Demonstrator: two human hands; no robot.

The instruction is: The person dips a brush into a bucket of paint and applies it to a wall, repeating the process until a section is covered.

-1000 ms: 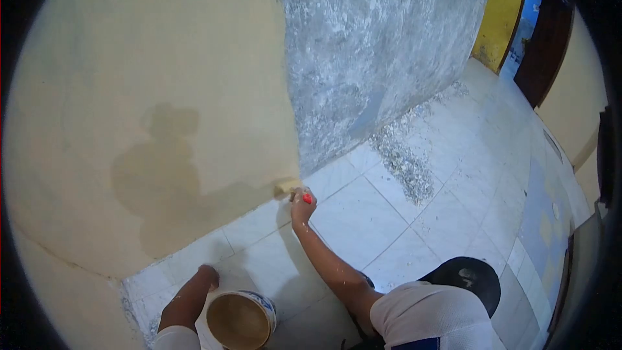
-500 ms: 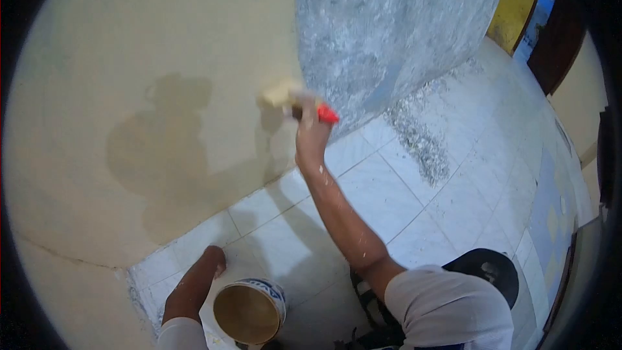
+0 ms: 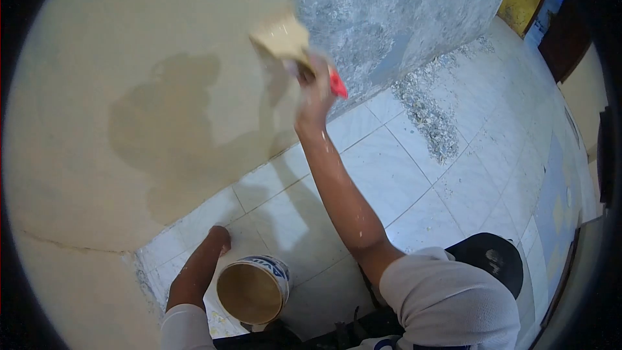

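Observation:
A wide paintbrush [image 3: 283, 35] with cream-coloured bristles and a red handle end is gripped in my right hand [image 3: 315, 94]. Its bristles lie along the beige-painted wall [image 3: 220, 13], close to the border with a rough grey stretch of wall [image 3: 363, 13]. Motion blurs the brush and the fingers a little. Lower down, my left hand [image 3: 221, 238] hangs just above a round bucket [image 3: 285, 275] with blue lettering, seemingly apart from it; its fingers are hidden from above. Pale residue coats the inside of the bucket.
White floor tiles [image 3: 382, 175] meet the wall below the brush. Grey flakes [image 3: 434, 123] lie heaped along the foot of the grey wall. A dark cap [image 3: 489, 259] shows beside my right shoulder. A doorway [image 3: 551, 16] stands at the far right.
My right hand has moved the paintbrush upward along the wall, beside the grey border. My left hand stays near the bucket, and the view has shifted slightly.

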